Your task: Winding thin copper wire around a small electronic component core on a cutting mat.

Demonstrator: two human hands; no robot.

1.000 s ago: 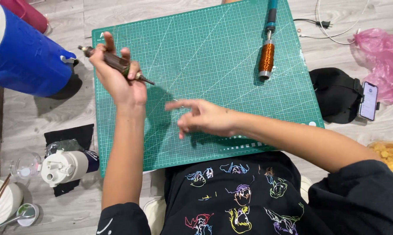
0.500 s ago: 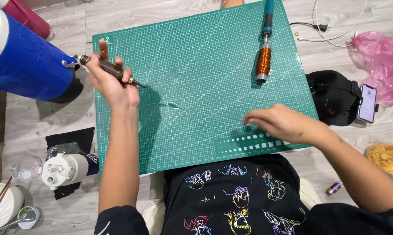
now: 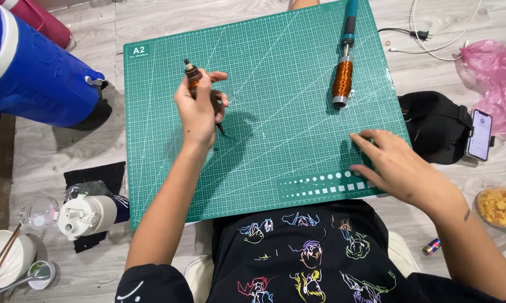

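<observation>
Green cutting mat under us: our left hand had swung inward, clenched round the small tool; right hand, released, had slid to the mat's edge.

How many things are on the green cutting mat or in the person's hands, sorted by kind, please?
Pen-like tools held in a hand: 1, the dark tool in the left hand.
Copper-wound tools lying on the mat: 1, the teal-handled coil tool.
Cutting mats: 1, the green mat, with the empty right hand flat on it.
Total: 3
</observation>
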